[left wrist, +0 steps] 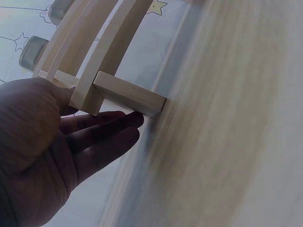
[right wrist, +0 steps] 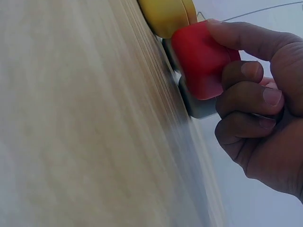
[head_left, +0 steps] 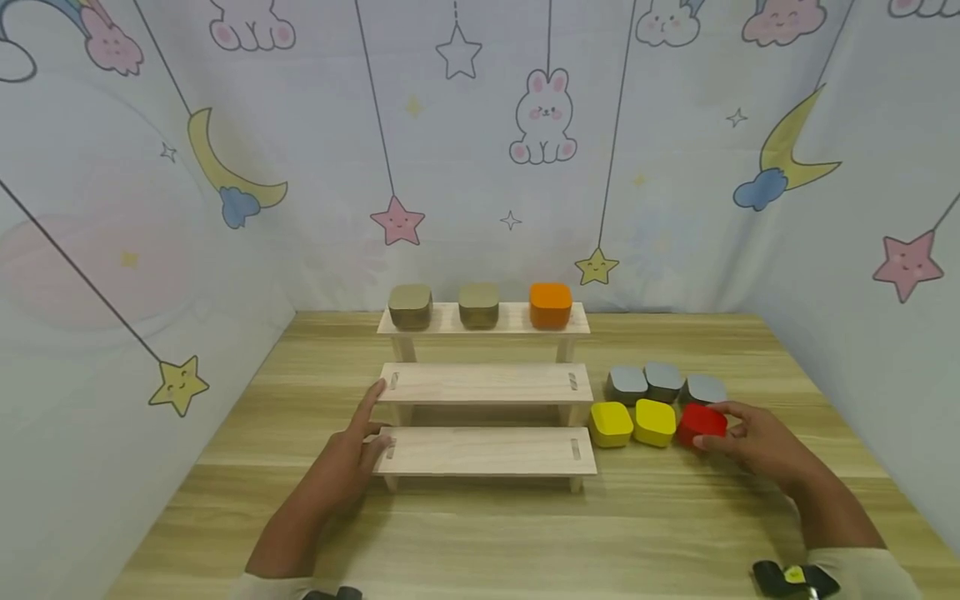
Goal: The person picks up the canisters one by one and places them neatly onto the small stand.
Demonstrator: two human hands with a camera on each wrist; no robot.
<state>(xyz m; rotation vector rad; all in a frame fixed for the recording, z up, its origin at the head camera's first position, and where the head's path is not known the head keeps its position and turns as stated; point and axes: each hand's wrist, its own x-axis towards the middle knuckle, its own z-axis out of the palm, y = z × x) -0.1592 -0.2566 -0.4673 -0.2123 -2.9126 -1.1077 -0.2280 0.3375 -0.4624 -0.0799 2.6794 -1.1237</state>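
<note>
A three-tier wooden display stand (head_left: 483, 452) sits in the middle of the table. At its left end is my left hand (head_left: 347, 458), thumb on the lowest tier and index finger reaching the middle tier's edge; in the left wrist view its other fingers extend beside the stand's leg. My right hand (head_left: 763, 442) pinches a small rounded red box (head_left: 701, 425) between thumb and fingers. In the right wrist view the red box (right wrist: 201, 61) shows a seam, and the remaining fingers are curled in. Two yellow boxes (head_left: 655, 422) stand just left of it, beside the stand.
Behind the yellow boxes are three grey boxes (head_left: 663, 381). The top tier bears two khaki boxes (head_left: 410, 306) and an orange box (head_left: 551, 305). A white printed curtain (head_left: 465, 167) encloses the back and sides of the wooden table (head_left: 480, 542).
</note>
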